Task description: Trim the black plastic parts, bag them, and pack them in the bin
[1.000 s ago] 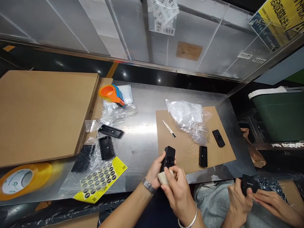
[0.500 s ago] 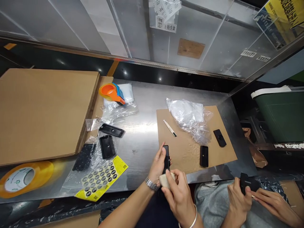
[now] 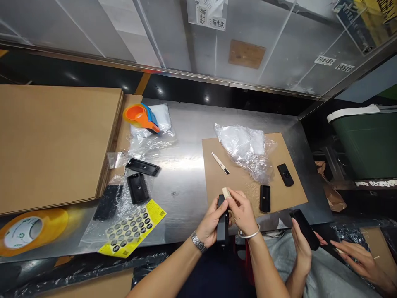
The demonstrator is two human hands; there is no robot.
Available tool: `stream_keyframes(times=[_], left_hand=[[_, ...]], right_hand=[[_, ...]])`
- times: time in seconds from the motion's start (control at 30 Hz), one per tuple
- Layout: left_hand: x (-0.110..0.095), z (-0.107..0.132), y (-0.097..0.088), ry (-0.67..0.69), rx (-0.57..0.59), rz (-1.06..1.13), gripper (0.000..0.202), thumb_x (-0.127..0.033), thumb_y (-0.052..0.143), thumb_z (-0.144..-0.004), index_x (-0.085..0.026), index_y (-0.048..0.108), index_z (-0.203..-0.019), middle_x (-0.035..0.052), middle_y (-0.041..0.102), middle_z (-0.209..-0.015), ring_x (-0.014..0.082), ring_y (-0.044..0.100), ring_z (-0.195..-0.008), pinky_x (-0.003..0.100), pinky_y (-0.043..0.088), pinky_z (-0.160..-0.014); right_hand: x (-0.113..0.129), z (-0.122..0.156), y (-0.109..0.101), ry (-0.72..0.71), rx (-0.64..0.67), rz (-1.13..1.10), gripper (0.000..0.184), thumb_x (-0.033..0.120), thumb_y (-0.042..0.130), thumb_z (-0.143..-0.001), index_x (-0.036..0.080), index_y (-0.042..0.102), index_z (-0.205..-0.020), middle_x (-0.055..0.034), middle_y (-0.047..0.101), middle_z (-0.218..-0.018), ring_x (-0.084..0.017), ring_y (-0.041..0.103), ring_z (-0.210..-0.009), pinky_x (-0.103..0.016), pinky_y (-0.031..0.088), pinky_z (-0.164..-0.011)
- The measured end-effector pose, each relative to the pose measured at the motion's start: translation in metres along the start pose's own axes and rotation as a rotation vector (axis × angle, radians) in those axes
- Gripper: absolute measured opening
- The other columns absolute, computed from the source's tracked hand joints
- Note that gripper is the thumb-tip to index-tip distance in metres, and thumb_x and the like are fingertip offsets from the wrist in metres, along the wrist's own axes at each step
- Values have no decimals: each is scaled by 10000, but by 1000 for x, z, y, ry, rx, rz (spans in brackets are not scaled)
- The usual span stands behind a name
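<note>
My left hand, with a metal watch at the wrist, grips a long black rectangular plastic case held upright over the table's front edge. My right hand, wearing a pale bangle, pinches a small beige block at the case's upper end; whether the two touch I cannot tell. Beyond my hands, white tweezers lie on a cardboard sheet. To the right on that sheet are an open black case half and another black plastic part.
Crumpled clear plastic bags lie on the cardboard. At left are stacked cardboard, an orange tape dispenser, black case parts, a yellow sticker sheet and a tape roll. A co-worker's hands hold a black case at right.
My right hand has moved the beige block from the case's lower end up to its top. The case has come slightly nearer me. The co-worker's black case has turned.
</note>
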State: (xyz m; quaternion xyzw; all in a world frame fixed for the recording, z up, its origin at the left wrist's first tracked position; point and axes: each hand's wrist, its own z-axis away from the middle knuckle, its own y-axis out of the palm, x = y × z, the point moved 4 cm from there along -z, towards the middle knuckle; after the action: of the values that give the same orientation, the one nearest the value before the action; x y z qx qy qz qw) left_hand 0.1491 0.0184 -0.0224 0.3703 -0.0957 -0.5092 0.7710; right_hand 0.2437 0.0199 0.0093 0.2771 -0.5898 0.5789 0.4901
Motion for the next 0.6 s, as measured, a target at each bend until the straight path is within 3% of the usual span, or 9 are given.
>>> stream_keyframes(times=[0.07,0.17,0.33,0.43,0.5,0.6], left_hand=[[-4,-8,-4,-47,-96,119,234,-256,634,-712,-184,515,-901,-33,551,-599,87,529,-453,200,442,-444],[-9,-19,-10,-132,-193,231,206,-339,545,-770,-139,499,-759,-12,533,-545,106,536,-445,231,471,-462],[-14,-17,-10,-294,-159,314,276,-338,405,-831,-86,516,-803,32,551,-561,138,560,-499,280,502,-526],[-17,-12,-1,-374,-8,421,336,-327,443,-808,-39,507,-969,91,613,-734,151,609,-672,260,507,-634],[-21,-12,3,-357,112,463,347,-311,463,-793,-62,497,-1032,127,625,-900,175,610,-837,274,491,-733],[-26,-22,-8,-219,146,320,318,-230,472,-784,-104,496,-1075,133,619,-1000,206,590,-942,324,462,-809]], right_hand=[[6,7,-4,-15,-18,-69,334,297,431,-857,165,542,-1142,-87,551,-969,-167,557,-891,-292,477,-755],[20,27,-3,-165,-14,51,379,262,460,-845,201,475,-1219,-92,506,-1046,-186,507,-982,-323,448,-819],[15,56,11,-375,-35,299,531,197,473,-829,200,303,-1332,-141,449,-1134,-231,451,-1016,-375,446,-783],[-3,68,17,-411,-104,321,558,174,481,-819,205,282,-1340,-148,438,-1160,-237,446,-1018,-370,450,-753],[-18,72,17,-375,-173,274,521,175,493,-810,208,348,-1309,-133,464,-1122,-228,460,-1014,-363,447,-768],[-48,66,8,-93,-304,95,384,253,494,-808,180,505,-1185,-110,528,-1055,-214,501,-1000,-352,441,-810]])
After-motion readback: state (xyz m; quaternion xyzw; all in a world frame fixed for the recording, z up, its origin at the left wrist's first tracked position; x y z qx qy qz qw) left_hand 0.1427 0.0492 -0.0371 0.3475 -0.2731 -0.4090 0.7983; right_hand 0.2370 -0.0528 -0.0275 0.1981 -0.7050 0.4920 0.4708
